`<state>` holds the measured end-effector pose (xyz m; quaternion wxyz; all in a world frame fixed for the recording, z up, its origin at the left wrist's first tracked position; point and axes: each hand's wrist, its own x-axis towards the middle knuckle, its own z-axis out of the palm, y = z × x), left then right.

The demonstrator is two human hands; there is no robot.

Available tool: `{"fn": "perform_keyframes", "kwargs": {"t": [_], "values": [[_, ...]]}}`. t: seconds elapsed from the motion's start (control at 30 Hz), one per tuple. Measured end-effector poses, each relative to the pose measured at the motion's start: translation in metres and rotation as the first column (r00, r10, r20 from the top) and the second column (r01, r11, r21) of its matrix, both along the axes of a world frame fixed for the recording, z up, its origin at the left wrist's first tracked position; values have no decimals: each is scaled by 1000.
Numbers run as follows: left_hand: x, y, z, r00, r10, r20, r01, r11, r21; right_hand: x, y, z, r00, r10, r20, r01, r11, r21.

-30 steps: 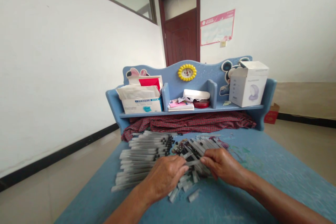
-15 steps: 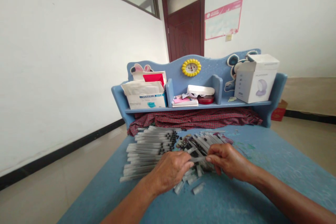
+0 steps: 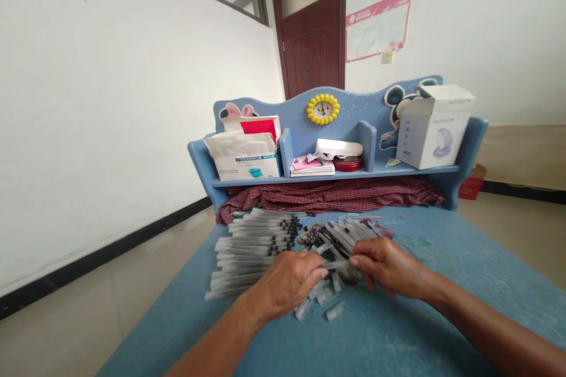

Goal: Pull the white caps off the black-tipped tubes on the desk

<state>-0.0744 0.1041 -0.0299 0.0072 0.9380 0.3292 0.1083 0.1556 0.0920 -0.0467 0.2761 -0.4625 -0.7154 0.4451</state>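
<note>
A translucent pen [image 3: 336, 264] spans the gap between my two hands. My left hand [image 3: 289, 281] pinches its left end, and the fingers of my right hand [image 3: 387, 265] close on its right end. Part of it is hidden in the fingers. Left of my left hand lies a wide pile of frosted pens [image 3: 243, 245] with black tips pointing right. Beyond my right hand is another heap of translucent pen barrels [image 3: 345, 235], partly covered by the hand. Short clear pen caps [image 3: 335, 310] are scattered on the table just below the hands.
The blue table [image 3: 398, 336] backs onto a blue shelf [image 3: 371, 175] with a yellow flower clock [image 3: 322, 109]. On the shelf stand a mask box [image 3: 247, 166], a red round tin [image 3: 347, 164] and a white carton [image 3: 435, 129]. A checked cloth [image 3: 336, 194] lies beneath.
The view has shifted slightly. Both hands keep nearly the same place and still hold the pen between them. The piles look unchanged.
</note>
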Motion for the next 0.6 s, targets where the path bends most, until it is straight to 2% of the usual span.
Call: {"fn": "perform_keyframes", "kwargs": {"t": [0.23, 0.43, 0.6], "values": [[2, -2, 7, 998, 4, 63, 8, 983, -183, 0, -4, 8, 1000, 20, -15, -20, 999, -34], [0, -1, 12, 994, 37, 101, -1, 940, -340, 2, -3, 4, 999, 13, -40, -15, 999, -49], [-4, 3, 13, 988, 94, 124, -40, 924, -380, 3, -3, 6, 998, -3, -60, 2, 1000, -7]]}}
